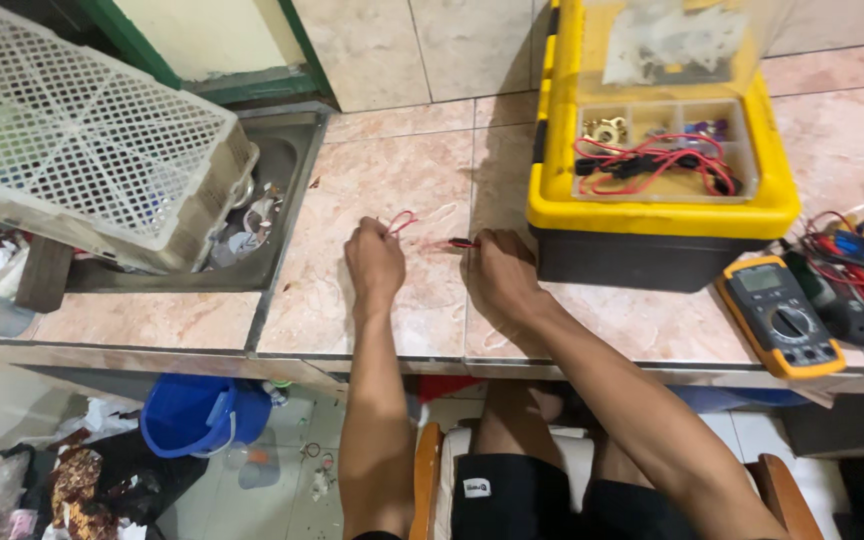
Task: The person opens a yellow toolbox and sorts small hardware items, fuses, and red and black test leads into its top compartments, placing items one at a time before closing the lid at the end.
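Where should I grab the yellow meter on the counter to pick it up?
Probably by the long side edges of the yellow meter, coming from above. It lies flat, face up, so fingers on its sides avoid the dial and screen. Red wires crowd its right side.

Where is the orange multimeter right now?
The orange multimeter lies on the tiled counter at the right, just right of the yellow toolbox.

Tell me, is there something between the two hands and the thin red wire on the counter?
Nothing visible. The left hand pinches the red wire at its looped end, and the right hand holds its dark-tipped end.
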